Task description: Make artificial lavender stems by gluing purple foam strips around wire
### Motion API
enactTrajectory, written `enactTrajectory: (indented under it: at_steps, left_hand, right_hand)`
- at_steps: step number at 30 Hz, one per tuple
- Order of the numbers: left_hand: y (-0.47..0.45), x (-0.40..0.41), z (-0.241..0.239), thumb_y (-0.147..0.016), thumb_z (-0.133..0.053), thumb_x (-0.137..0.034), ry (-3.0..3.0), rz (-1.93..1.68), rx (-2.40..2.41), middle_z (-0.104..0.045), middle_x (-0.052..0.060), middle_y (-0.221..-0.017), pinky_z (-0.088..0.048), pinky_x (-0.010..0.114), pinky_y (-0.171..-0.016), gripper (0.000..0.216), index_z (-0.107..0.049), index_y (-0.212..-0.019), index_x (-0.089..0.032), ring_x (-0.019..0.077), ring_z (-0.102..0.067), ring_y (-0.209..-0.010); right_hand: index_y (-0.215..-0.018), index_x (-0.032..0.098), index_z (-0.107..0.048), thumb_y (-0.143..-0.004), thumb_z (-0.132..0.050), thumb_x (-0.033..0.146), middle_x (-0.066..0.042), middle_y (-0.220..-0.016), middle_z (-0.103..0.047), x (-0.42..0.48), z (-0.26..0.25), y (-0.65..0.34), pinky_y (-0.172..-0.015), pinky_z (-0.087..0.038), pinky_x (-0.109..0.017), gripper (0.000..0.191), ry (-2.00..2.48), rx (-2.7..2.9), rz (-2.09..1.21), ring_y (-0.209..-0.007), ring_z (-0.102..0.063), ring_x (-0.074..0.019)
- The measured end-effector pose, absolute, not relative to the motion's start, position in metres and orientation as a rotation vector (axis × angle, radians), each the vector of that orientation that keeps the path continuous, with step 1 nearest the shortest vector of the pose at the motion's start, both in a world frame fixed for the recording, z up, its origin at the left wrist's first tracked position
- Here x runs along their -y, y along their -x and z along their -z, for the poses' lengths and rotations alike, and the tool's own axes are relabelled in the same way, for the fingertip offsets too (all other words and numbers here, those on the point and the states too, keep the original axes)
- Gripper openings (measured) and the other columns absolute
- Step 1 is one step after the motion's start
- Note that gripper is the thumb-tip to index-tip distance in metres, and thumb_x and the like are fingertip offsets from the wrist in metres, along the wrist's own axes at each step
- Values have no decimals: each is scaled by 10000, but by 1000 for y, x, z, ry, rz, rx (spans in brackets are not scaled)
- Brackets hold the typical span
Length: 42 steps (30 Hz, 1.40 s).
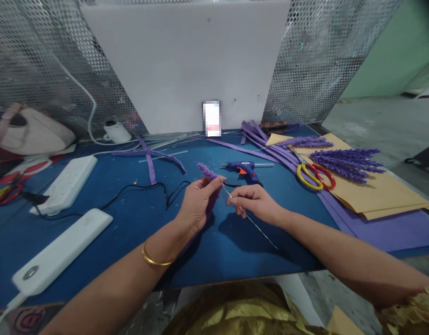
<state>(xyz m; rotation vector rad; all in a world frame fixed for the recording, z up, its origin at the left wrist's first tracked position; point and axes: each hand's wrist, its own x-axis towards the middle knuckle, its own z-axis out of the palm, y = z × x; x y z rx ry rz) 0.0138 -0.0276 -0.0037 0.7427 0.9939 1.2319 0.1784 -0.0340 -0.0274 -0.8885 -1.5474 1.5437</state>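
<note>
Near the table's front, my left hand (pixel 200 200) pinches a purple lavender flower (pixel 207 172), whose fringed tip pokes out above the thumb. A purple strip hangs below that hand, mostly hidden by it. From the flower a thin wire stem (pixel 259 229) slants down to the right. My right hand (pixel 252 201) has its thumb and fingers closed on this wire, a short way from the flower. Just beyond the hands lies a blue glue gun (pixel 242 171) with an orange trigger, a clear glue stick poking from its back.
Scissors (pixel 315 176) and finished lavender stems (pixel 350 163) lie on brown paper (pixel 382 197) at right, over purple sheets (pixel 403 232). Purple strips (pixel 259 139) lie behind. A phone (pixel 212 118) leans on the white board. Power strips (pixel 64 251) and a black cord (pixel 130 187) occupy the left.
</note>
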Motion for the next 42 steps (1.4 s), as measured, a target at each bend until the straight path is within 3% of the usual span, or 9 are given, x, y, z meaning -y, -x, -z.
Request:
enactTrajectory:
  at_steps: [4, 10, 16, 21, 26, 32, 38, 42]
  left_hand:
    - [-12, 26, 5, -490, -927, -303, -753, -1254, -995, -649, -8, -644, -407, 231, -621, 327, -754, -705, -127, 85, -519, -592]
    - [-8, 25, 4, -588, -885, -428, -799, -1191, -936, -651, -8, -657, -400, 221, -589, 407, -782, -850, -133, 86, -525, -582]
    - [-8, 23, 7, -569, -905, -409, -813, -1194, -972, -673, 12, -661, -429, 216, -637, 353, -775, -734, -125, 90, -558, -615]
    - [-8, 22, 5, -603, -884, -425, -785, -1216, -909, -688, 7, -702, -442, 220, -615, 392, -785, -859, -145, 94, -568, -612]
    - [-9, 21, 5, -515, -933, -357, -770, -1247, -953, -704, 26, -716, -472, 217, -667, 360, -758, -733, -130, 102, -595, -653]
    - [-9, 25, 4, -571, -907, -412, -819, -1170, -884, -659, -9, -665, -415, 206, -568, 448, -786, -915, -152, 81, -531, -583]
    - [-10, 24, 5, -508, -927, -315, -832, -1191, -974, -665, 0, -657, -432, 230, -639, 314, -778, -726, -144, 98, -548, -619]
    - [-11, 24, 5, -507, -927, -333, -815, -1170, -970, -644, -4, -624, -428, 238, -625, 336, -774, -731, -136, 99, -534, -593]
  right_hand:
    - [-762, 140, -687, -790, -711, 406, 21, -526, -587, 34, 28, -179, -457, -430, -220, 269, 880, 1553, -1557, -454, -518, -92]
    - [-782, 132, -703, -816, -688, 405, 23, -522, -584, 32, 28, -182, -464, -420, -220, 275, 869, 1537, -1520, -446, -517, -89]
    - [-787, 135, -707, -807, -703, 412, 20, -525, -592, 32, 27, -182, -460, -416, -226, 278, 830, 1538, -1569, -444, -509, -92]
    - [-775, 141, -715, -820, -696, 399, 25, -517, -578, 32, 25, -184, -481, -407, -226, 263, 821, 1490, -1578, -447, -512, -88]
    - [-781, 140, -724, -820, -703, 387, 21, -524, -579, 31, 27, -184, -477, -411, -225, 251, 808, 1475, -1620, -458, -509, -91]
    - [-808, 140, -737, -827, -702, 364, 19, -538, -584, 29, 29, -186, -477, -410, -213, 228, 785, 1420, -1643, -468, -507, -87]
    - [-787, 141, -735, -799, -722, 386, 21, -516, -576, 30, 28, -185, -469, -417, -214, 247, 798, 1416, -1688, -461, -498, -92]
    - [-776, 142, -735, -794, -725, 390, 20, -516, -574, 31, 26, -185, -466, -413, -215, 249, 804, 1405, -1694, -460, -499, -91]
